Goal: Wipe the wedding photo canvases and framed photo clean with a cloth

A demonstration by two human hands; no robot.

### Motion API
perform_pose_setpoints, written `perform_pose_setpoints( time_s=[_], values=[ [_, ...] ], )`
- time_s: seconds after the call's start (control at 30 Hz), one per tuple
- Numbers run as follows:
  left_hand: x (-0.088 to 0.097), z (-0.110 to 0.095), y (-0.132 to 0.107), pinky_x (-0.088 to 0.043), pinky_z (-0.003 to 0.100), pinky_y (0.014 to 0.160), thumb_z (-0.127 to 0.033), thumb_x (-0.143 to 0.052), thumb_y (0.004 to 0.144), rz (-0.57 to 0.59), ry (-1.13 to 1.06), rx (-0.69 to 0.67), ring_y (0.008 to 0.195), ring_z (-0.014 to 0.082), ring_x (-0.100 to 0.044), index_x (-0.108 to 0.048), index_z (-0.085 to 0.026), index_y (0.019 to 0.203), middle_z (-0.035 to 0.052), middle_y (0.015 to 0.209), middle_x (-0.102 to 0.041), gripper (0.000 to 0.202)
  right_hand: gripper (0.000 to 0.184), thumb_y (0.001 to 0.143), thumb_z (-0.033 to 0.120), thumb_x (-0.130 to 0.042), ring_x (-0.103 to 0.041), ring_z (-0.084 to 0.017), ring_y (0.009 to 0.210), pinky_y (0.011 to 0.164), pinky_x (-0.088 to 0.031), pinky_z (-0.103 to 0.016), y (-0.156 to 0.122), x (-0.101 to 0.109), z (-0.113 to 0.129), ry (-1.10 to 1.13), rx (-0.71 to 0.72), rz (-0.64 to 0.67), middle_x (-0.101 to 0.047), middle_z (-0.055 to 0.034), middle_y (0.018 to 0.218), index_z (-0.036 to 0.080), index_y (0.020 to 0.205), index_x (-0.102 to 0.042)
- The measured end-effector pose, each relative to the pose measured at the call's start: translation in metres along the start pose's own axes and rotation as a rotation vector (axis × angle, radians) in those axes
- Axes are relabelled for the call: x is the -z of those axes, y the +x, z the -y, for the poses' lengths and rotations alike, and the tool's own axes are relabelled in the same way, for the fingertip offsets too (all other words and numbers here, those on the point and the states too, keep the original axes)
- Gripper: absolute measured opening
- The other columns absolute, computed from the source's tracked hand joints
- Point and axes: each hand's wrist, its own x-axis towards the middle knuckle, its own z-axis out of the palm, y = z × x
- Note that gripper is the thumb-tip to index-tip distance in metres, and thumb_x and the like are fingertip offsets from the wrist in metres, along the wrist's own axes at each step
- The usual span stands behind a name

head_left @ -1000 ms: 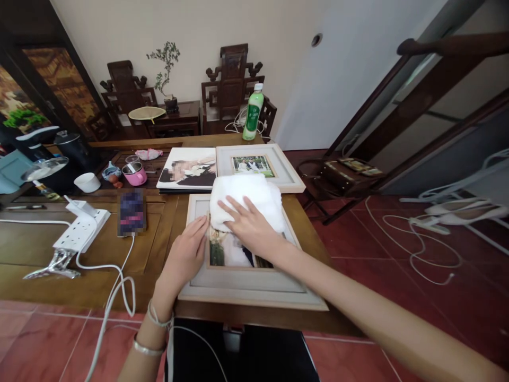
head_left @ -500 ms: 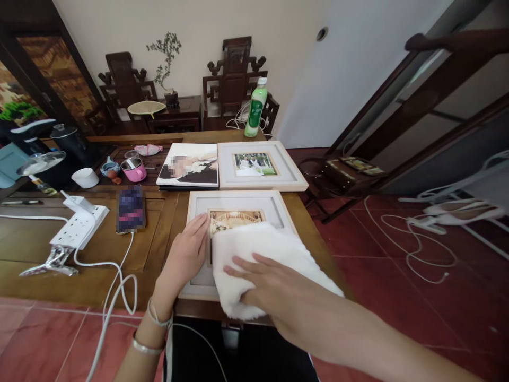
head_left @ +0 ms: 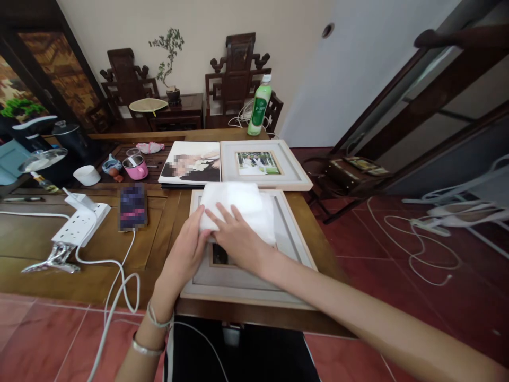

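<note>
A white fluffy cloth [head_left: 238, 204] lies over the upper part of a pale wooden picture frame [head_left: 296, 246] on the table. My right hand [head_left: 240, 239] presses flat on the cloth with its fingers spread. My left hand [head_left: 185, 249] rests on the left side of the same frame, fingers stretched out, their tips at the cloth's left edge. The cloth and my right hand hide most of the picture inside; a dark lower corner of it shows. Just behind stand a second framed photo [head_left: 258, 163] and a photo album [head_left: 191, 163], lying side by side.
A green bottle [head_left: 259, 109] stands at the table's far edge. To the left lie a phone [head_left: 132, 207] on a charging cable, a white power strip [head_left: 81, 223], a pink cup [head_left: 135, 168] and a white cup [head_left: 86, 175]. A wooden stool [head_left: 350, 175] is at the right.
My right hand has slid the cloth forward and left, away from my body, uncovering the frame's lower right part. My left hand has stayed at the frame's left side.
</note>
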Motion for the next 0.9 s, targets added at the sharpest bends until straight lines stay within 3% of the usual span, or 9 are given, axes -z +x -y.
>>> perform_pose_setpoints(
  time_s=[0.1, 0.27, 0.4, 0.67, 0.77, 0.9],
  values=[
    [0.002, -0.001, -0.002, -0.026, 0.044, 0.115, -0.038, -0.031, 0.099, -0.001, -0.024, 0.036, 0.139, 0.0223, -0.03, -0.024, -0.02, 0.146, 0.0115, 0.152, -0.031, 0.051, 0.03, 0.089, 0.02, -0.052, -0.029, -0.043, 0.134, 0.104, -0.031, -0.062, -0.011, 0.007, 0.019, 0.002, 0.09, 0.075, -0.038, -0.0157, 0.147, 0.014, 0.115, -0.066],
    [0.004, -0.002, -0.003, -0.026, 0.042, 0.115, -0.04, -0.023, 0.1, -0.032, -0.035, 0.028, 0.139, 0.0217, -0.031, -0.027, -0.018, 0.145, 0.0116, 0.15, -0.034, 0.051, 0.024, 0.09, 0.024, -0.053, -0.033, -0.043, 0.132, 0.104, -0.03, -0.063, -0.039, 0.014, 0.053, 0.066, 0.12, 0.095, -0.044, -0.016, 0.143, 0.018, 0.103, -0.073],
    [-0.002, 0.005, 0.0, -0.03, 0.042, 0.114, -0.033, -0.033, 0.098, -0.061, 0.061, 0.006, 0.136, 0.0215, -0.037, -0.038, -0.016, 0.139, 0.0132, 0.145, -0.042, 0.044, 0.022, 0.089, 0.025, -0.057, -0.035, -0.041, 0.131, 0.104, -0.034, -0.061, -0.058, 0.014, 0.06, 0.149, 0.125, 0.099, -0.045, -0.0152, 0.142, 0.02, 0.104, -0.072],
    [-0.006, 0.011, -0.001, -0.034, 0.046, 0.112, -0.01, -0.037, 0.091, -0.027, 0.129, -0.062, 0.136, 0.0221, -0.038, -0.049, -0.015, 0.131, 0.0135, 0.145, -0.043, 0.043, 0.005, 0.072, 0.018, -0.075, -0.043, -0.038, 0.127, 0.101, -0.043, -0.053, -0.122, 0.002, 0.016, 0.109, 0.0, -0.079, -0.053, -0.0123, 0.134, 0.02, 0.076, -0.075],
    [-0.007, 0.014, -0.001, -0.033, 0.046, 0.113, -0.003, -0.035, 0.087, -0.002, 0.138, -0.089, 0.137, 0.0221, -0.036, -0.052, -0.015, 0.128, 0.0126, 0.143, -0.045, 0.047, 0.014, 0.071, 0.009, -0.069, -0.047, -0.034, 0.125, 0.102, -0.042, -0.051, -0.149, 0.004, -0.003, 0.094, -0.065, -0.106, -0.055, -0.0078, 0.133, 0.022, 0.069, -0.073],
    [-0.008, 0.017, 0.0, -0.033, 0.047, 0.113, 0.001, -0.033, 0.083, 0.035, 0.147, -0.095, 0.137, 0.0224, -0.037, -0.053, -0.013, 0.128, 0.0126, 0.14, -0.05, 0.052, 0.036, 0.073, -0.001, -0.05, -0.045, -0.028, 0.128, 0.11, -0.032, -0.049, -0.169, 0.007, -0.024, 0.169, -0.137, -0.087, -0.052, 0.0048, 0.136, 0.027, 0.06, -0.069]
  ],
)
